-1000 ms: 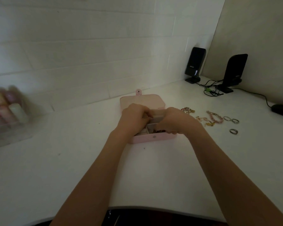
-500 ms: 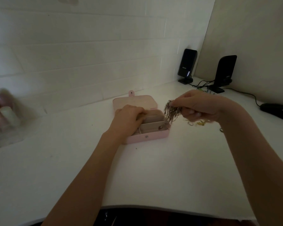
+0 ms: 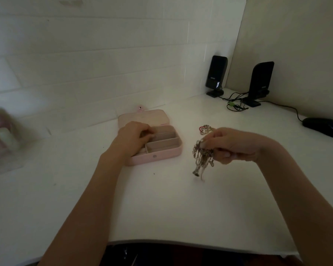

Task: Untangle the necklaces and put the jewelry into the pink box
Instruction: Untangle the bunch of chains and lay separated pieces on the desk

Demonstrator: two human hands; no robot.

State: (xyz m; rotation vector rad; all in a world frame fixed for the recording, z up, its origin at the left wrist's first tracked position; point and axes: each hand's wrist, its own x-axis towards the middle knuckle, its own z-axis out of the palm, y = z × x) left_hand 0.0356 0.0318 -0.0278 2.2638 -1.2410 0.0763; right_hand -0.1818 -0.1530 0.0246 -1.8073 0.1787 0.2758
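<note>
The pink box (image 3: 162, 156) lies open on the white table, lid flat behind it, beige compartments showing. My left hand (image 3: 134, 136) rests on the box's left compartments with fingers curled; whether it holds something there I cannot tell. My right hand (image 3: 233, 144) is right of the box, shut on a tangled clump of necklaces (image 3: 201, 160) that hangs down, its lowest end near the table. A small piece of loose jewelry (image 3: 205, 128) with a red part lies on the table just behind my right hand.
Two black speakers (image 3: 216, 75) (image 3: 260, 83) with tangled cables (image 3: 235, 105) stand in the back right corner. A black mouse (image 3: 324, 127) lies at the far right. A clear organiser with pale bottles (image 3: 2, 135) sits blurred at the left. The table's front edge curves near me.
My right hand lifted the tangled necklaces out of the box and carried them right and down toward the table. My left hand stayed on the box.
</note>
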